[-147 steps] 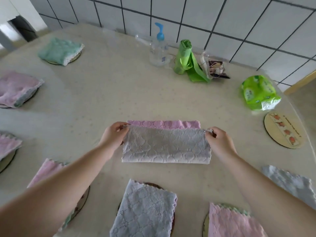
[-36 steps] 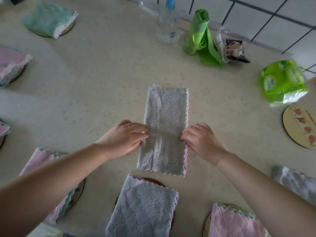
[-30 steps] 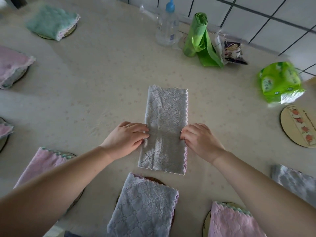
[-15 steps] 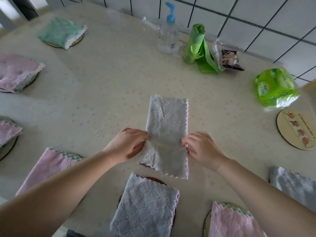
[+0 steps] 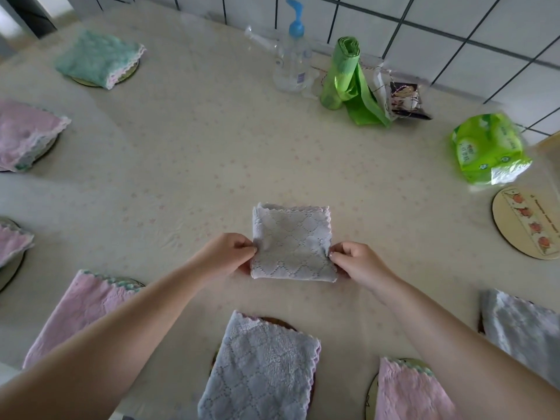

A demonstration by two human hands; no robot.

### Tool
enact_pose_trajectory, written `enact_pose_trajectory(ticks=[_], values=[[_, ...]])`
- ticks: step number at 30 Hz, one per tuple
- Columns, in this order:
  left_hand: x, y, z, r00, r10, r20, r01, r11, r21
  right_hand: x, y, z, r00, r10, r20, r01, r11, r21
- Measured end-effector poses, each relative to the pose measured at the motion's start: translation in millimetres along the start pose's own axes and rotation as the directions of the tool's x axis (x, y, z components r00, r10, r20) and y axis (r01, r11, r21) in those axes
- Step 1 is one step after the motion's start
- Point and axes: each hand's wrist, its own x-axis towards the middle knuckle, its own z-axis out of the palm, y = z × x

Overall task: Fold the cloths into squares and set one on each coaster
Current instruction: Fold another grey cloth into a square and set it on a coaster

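Two hands work at the middle of your cream speckled tabletop point(image 5: 188, 165). Between them lies the grey quilted cloth point(image 5: 292, 242), folded nearly square, only slightly longer near-to-far, scalloped edge far, fold near. Your left hand point(image 5: 225, 256) pinches its left edge; your right hand point(image 5: 357, 262) pinches its right edge. One bare round wooden coaster point(image 5: 527, 222) sits far right.
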Motion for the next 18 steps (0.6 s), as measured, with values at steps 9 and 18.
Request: enact_pose_trajectory(ticks=[9, 18], values=[[-5, -4, 12, 0.959, 0.187, -0.215, -0.217, 0.968, -0.129, -3, 13, 8, 0.952, -0.299, -0.062, 0.291, 0.951, -0.106], [6, -1, 20, 0.902, 0.379, -0.205, -0.388, 0.922, -0.002, -11, 13, 11, 0.866, -0.492, -0.087, 0.386, 0.770, -0.508]])
